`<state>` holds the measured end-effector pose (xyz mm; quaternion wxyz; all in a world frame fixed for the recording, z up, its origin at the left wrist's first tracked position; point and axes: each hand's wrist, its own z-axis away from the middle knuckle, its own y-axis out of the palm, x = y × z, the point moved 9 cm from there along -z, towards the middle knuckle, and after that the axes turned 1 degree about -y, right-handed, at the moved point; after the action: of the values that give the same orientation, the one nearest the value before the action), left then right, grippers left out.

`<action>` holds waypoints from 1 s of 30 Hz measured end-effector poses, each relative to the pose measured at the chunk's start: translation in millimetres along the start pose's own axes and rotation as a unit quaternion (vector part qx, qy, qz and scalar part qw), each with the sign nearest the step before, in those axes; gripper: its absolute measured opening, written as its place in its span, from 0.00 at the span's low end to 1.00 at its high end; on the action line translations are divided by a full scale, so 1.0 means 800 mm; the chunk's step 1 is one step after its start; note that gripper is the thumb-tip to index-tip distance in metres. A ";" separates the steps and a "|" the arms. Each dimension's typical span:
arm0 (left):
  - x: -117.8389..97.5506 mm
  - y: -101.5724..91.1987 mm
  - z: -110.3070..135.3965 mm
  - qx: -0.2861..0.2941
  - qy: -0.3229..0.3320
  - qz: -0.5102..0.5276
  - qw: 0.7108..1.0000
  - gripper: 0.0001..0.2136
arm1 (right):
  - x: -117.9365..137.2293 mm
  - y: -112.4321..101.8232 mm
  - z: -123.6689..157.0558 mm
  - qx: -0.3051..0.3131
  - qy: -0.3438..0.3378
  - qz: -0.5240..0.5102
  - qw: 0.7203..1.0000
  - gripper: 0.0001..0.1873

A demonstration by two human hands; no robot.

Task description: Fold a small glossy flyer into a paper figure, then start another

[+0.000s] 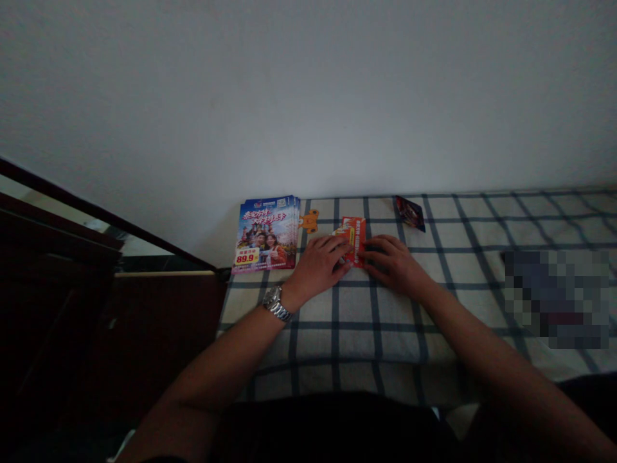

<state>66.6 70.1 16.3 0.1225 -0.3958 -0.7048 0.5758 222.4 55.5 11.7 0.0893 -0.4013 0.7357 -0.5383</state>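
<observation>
A small red and orange folded paper (355, 235) lies on a checked cloth (357, 321) near the wall. My left hand (321, 263), with a metal watch on its wrist, rests flat on the paper's left edge, fingers stretched out. My right hand (391, 262) lies flat against the paper's lower right edge, fingers extended and pressing down. Both hands touch the paper; neither lifts it.
A stack of colourful leaflets (267, 233) lies left of the hands, with a small orange shape (309, 221) beside it. A dark folded packet (410, 213) sits near the wall. A blurred patch (559, 297) covers the right. Dark wooden furniture (96, 308) stands at left.
</observation>
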 end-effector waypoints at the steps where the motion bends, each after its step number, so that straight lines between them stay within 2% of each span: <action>1: 0.000 0.000 0.000 0.001 -0.002 -0.002 1.000 0.18 | 0.000 0.000 0.000 -0.003 -0.003 0.001 1.000 0.16; 10: -0.009 -0.005 -0.001 -0.002 0.020 0.006 1.000 0.20 | 0.000 -0.008 0.000 -0.024 -0.010 -0.013 1.000 0.17; 17: -0.008 0.001 -0.001 0.009 0.029 0.029 0.999 0.27 | -0.005 -0.008 0.001 -0.031 -0.006 -0.026 0.999 0.18; 24: -0.011 0.001 0.000 0.017 0.054 0.055 0.997 0.22 | -0.001 -0.005 0.001 -0.029 -0.019 -0.039 0.999 0.18; 30: -0.009 0.006 0.000 0.021 0.061 0.049 0.997 0.14 | 0.001 -0.001 0.001 -0.016 -0.026 -0.037 0.999 0.19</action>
<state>73.5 65.5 14.0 0.1451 -0.4611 -0.6636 0.5709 223.0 54.5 12.3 0.0821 -0.4434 0.7264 -0.5186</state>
